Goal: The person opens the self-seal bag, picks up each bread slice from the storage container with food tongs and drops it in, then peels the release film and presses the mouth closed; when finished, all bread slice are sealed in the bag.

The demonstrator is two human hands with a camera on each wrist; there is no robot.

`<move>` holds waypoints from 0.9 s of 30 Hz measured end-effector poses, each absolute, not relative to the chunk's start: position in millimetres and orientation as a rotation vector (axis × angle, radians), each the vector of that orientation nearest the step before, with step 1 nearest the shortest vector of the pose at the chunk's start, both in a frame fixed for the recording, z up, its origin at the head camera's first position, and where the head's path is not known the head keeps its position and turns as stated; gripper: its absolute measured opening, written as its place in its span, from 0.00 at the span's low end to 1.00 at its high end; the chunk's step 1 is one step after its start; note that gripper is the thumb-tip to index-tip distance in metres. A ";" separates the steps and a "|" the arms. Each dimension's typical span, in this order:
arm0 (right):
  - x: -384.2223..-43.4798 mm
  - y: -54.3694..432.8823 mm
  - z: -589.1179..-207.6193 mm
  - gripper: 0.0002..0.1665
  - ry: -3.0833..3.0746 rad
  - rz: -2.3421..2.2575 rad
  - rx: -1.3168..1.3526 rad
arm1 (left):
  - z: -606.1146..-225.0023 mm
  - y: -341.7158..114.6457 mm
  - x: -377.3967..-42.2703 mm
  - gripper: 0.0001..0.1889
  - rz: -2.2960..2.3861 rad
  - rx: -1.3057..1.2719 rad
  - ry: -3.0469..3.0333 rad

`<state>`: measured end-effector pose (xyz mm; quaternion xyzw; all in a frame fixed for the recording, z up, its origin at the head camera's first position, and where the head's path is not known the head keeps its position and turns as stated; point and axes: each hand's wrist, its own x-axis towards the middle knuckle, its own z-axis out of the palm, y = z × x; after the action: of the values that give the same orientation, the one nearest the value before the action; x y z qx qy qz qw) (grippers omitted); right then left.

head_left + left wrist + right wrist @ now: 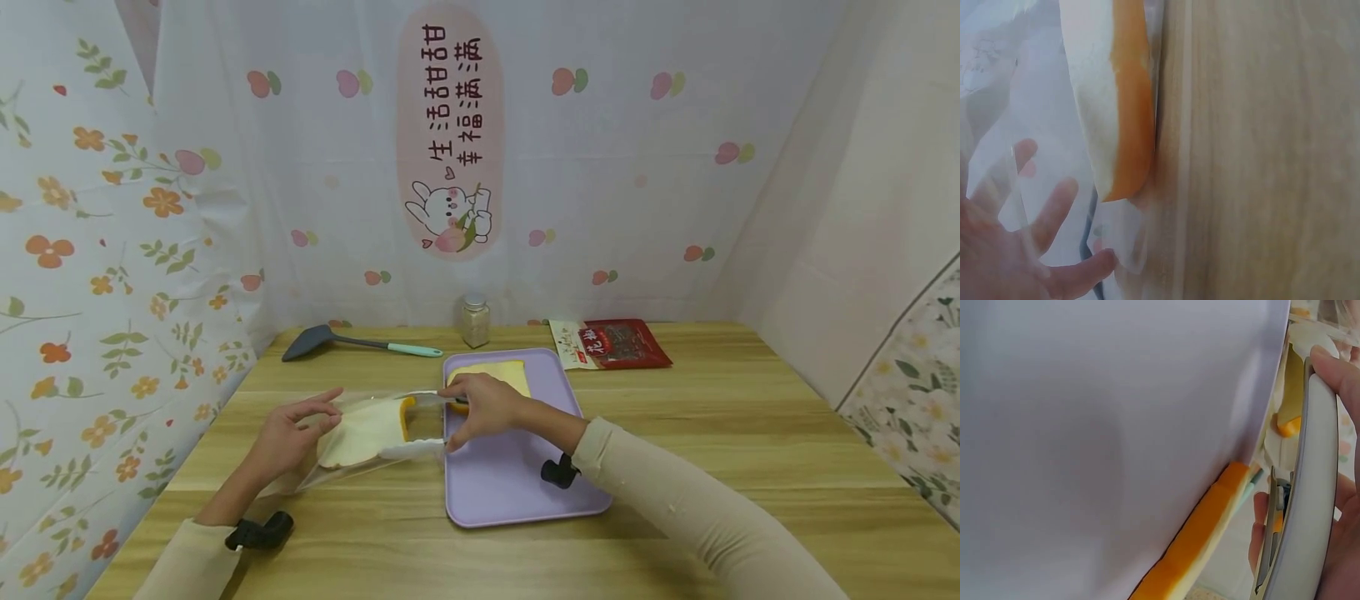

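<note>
My left hand (288, 429) is against the left part of a clear plastic bag (1047, 94), its fingers spread and seen through the film in the left wrist view. Inside the bag lies sliced bread (363, 433), pale with an orange crust. With my right hand (491, 408) I hold tongs (1319, 487) with white arms, the thumb on one arm and fingers on the other. Their two arms reach leftward into the bag's mouth, spread on either side of the bread. Whether the tips touch the bread I cannot tell. My right hand is over the lilac tray (517, 483).
Another bread slice (502, 375) lies at the tray's back end. Behind stand a lidded glass jar (476, 323) and a spatula (367, 342) with a mint handle. A red and white packet (611, 344) lies back right. Patterned cloth (600, 167) hangs along the table's back.
</note>
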<state>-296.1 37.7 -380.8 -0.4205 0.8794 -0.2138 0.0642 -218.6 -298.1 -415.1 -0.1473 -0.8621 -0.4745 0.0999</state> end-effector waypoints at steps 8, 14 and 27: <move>-297.0 35.6 -384.1 0.53 2.686 -0.580 -1.272 | -417.0 -297.9 -216.9 0.06 -1.397 -0.446 -2.524; -295.8 36.2 -387.0 0.54 2.712 -0.517 -1.244 | -415.5 -295.4 -215.0 0.07 -1.384 -0.439 -2.543; -295.6 35.3 -385.5 0.60 2.731 -0.426 -1.208 | -418.7 -295.3 -216.5 0.06 -1.391 -0.481 -2.523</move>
<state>-295.6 35.3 -385.5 -0.3997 0.9036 -0.1408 0.0624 -216.5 -295.3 -418.7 -0.1637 -0.8585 -0.4734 0.1100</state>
